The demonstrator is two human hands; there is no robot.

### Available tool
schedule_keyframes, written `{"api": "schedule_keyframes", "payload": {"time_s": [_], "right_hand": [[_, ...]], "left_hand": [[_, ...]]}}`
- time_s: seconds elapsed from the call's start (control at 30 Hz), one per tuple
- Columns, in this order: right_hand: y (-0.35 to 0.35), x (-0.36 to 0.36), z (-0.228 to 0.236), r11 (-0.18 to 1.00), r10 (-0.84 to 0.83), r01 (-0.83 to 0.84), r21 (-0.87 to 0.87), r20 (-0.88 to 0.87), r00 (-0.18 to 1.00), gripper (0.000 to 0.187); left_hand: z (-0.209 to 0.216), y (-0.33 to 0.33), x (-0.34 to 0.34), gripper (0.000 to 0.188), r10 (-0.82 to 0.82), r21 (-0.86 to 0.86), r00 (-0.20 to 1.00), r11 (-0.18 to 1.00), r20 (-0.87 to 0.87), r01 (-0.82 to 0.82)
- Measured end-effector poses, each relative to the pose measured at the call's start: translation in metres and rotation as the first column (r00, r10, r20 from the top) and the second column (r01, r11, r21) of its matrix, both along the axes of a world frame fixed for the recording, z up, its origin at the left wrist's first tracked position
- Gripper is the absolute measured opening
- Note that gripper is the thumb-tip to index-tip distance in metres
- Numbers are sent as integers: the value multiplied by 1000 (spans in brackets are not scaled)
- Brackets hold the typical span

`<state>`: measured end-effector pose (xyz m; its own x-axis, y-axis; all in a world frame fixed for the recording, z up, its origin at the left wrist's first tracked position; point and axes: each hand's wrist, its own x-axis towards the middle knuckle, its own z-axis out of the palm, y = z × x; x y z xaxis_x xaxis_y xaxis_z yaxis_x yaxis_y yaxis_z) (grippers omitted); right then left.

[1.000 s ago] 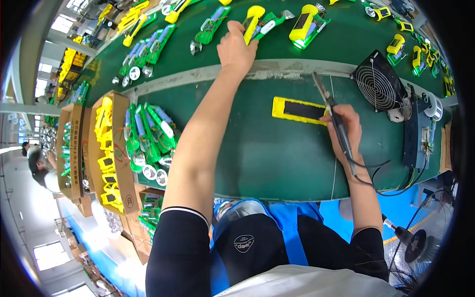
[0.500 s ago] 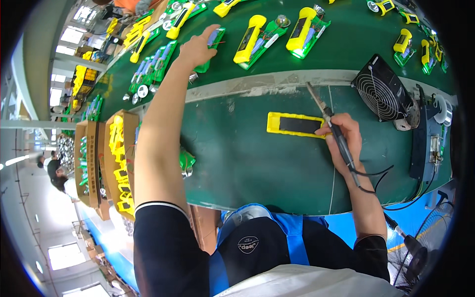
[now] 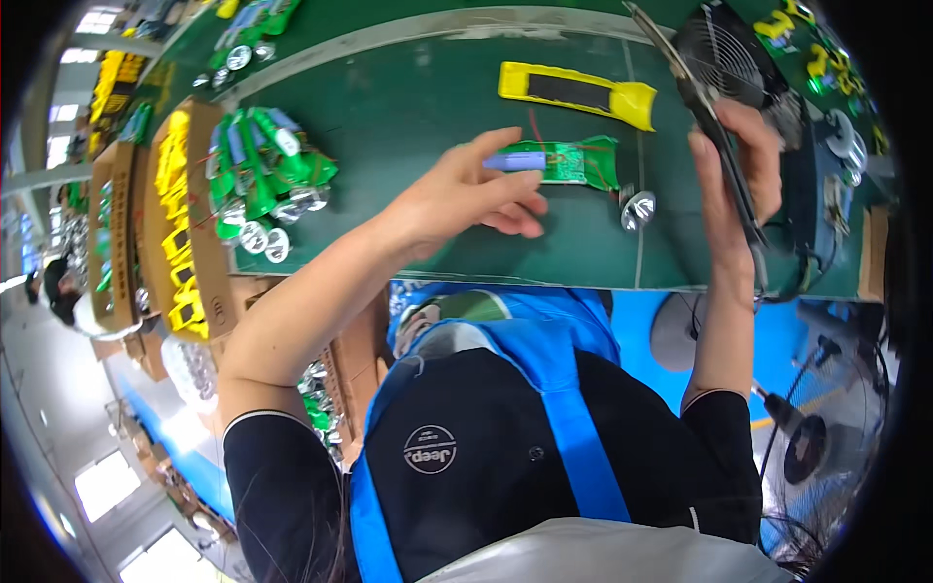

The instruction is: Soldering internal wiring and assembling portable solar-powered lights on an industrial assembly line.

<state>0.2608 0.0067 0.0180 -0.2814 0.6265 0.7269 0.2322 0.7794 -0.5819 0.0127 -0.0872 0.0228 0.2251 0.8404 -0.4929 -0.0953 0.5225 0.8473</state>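
Note:
My left hand (image 3: 481,194) is at the left end of a green flashlight half-shell (image 3: 595,160). Its thumb and index finger lie along either edge of the shell, while the other fingers curl loosely below. Inside the shell are a purple battery cell (image 3: 520,161) and a green circuit board (image 3: 564,163). Red wires rise from it, and a silver reflector (image 3: 638,210) hangs off its right end. Beyond it lies a yellow flashlight shell (image 3: 573,94) with a dark panel. My right hand (image 3: 734,185) grips a soldering iron (image 3: 705,102), its tip pointing up and away to the left.
A pile of green half-shells (image 3: 262,165) with reflectors lies at the bench's left. Beside it stand cardboard boxes, one with yellow shells (image 3: 175,233). On the right are a black fan (image 3: 719,49), a solder spool (image 3: 844,141) and a dark blue soldering station (image 3: 812,199).
My left hand has come back from the far side of the bench to a green half-shell in front of me. My right hand has left the yellow shell and raised the soldering iron. The view has shifted.

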Motion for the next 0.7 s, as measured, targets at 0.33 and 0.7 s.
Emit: {"api": "schedule_keyframes", "payload": {"time_s": [0.33, 0.7], "right_hand": [[-71, 88, -41, 921, -30, -74, -382, -260, 965, 24], [-65, 68, -27, 917, -147, 84, -389, -135, 980, 30]], "left_hand": [[-30, 29, 39, 9, 427, 689, 584, 635, -690, 349], [-36, 24, 29, 10, 255, 655, 815, 732, -521, 190]]}}
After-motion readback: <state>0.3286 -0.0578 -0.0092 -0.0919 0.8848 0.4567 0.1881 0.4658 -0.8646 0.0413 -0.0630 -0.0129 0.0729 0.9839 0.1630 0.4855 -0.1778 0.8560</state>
